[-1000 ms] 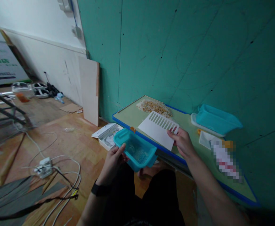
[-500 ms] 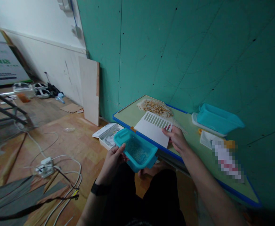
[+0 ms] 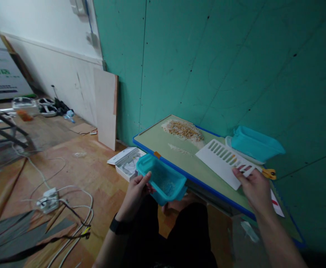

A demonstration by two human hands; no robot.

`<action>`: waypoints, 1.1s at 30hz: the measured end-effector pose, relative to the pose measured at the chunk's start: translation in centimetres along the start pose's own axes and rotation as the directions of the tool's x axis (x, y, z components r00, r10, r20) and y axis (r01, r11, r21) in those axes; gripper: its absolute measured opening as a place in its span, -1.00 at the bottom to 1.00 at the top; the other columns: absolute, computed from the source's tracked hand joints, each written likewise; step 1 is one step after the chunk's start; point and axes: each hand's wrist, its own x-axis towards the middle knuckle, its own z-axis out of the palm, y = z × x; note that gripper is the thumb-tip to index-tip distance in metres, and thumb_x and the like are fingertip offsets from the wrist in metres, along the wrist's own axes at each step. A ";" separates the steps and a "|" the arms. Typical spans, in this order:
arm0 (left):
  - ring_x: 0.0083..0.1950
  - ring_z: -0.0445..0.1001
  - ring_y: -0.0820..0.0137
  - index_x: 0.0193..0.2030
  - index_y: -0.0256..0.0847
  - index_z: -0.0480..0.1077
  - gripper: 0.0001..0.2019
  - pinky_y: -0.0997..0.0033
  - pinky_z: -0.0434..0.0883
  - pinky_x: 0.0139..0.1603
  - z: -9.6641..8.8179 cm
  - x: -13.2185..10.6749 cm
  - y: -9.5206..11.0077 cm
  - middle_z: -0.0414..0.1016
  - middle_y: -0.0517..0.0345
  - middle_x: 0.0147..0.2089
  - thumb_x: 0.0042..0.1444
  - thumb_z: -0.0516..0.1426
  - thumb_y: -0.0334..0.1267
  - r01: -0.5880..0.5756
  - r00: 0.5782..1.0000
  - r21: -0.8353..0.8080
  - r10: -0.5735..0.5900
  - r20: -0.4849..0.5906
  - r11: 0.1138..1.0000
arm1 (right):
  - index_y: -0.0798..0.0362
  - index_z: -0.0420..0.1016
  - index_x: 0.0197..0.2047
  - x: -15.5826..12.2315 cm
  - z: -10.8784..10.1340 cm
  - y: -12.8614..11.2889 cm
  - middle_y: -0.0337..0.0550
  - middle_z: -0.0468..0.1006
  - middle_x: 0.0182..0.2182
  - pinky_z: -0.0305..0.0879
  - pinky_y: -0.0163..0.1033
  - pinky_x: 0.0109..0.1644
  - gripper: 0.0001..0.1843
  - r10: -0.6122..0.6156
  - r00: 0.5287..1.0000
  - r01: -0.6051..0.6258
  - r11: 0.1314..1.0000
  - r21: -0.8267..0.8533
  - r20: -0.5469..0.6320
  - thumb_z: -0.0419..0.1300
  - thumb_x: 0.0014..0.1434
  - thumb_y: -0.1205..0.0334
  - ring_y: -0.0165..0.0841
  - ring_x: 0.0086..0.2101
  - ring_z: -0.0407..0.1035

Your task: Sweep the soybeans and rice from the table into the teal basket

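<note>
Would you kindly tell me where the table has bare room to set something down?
Bare patches: the left corner of the table, beside the grain heap, and the front strip between the orange piece and the slotted white card, in front of a thin pale trail. The right end is crowded: right hand with that card, rear blue tub, yellow object.

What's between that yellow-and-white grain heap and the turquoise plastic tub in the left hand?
The head view shows a thin streak of white grains on the pale-green tabletop, closer to the heap, then the table's blue edge, closer to the tub.
</note>
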 end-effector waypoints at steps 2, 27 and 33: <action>-0.60 0.49 0.43 -0.65 -0.22 0.36 -0.49 0.53 0.41 -0.53 0.6 0.0 0.0 0.49 0.15 -0.67 -0.13 0.44 0.13 -0.007 1.000 0.002 0.007 -0.008 1.000 | -0.02 0.55 -0.25 -0.4 -1.5 1.2 -0.06 0.70 -0.27 0.42 0.04 -0.02 -0.57 0.014 0.999 -0.021 0.988 -0.155 -0.046 0.36 0.03 -0.21 -0.04 -0.18 0.57; -0.62 0.47 0.43 -0.66 -0.21 0.37 -0.47 0.49 0.45 -0.53 1.4 -0.3 0.3 0.46 0.18 -0.68 -0.31 0.49 0.14 0.019 0.999 -0.020 -0.020 -0.038 1.000 | -0.01 0.48 -0.32 3.1 9.5 -1.4 -0.01 0.68 -0.34 0.44 -0.06 -0.20 -0.67 -0.094 0.985 0.102 0.994 -0.048 0.147 0.28 0.04 -0.10 -0.11 -0.32 0.54; -0.62 0.48 0.41 -0.66 -0.22 0.37 -0.46 0.49 0.45 -0.52 1.1 -0.3 0.2 0.50 0.12 -0.67 -0.31 0.48 0.18 0.035 0.998 0.002 -0.035 -0.043 0.999 | 0.00 0.49 -0.30 2.9 12.0 -3.4 -0.05 0.67 -0.31 0.45 -0.09 -0.15 -0.72 -0.123 0.970 0.119 0.992 0.033 0.208 0.27 0.06 -0.04 -0.14 -0.27 0.53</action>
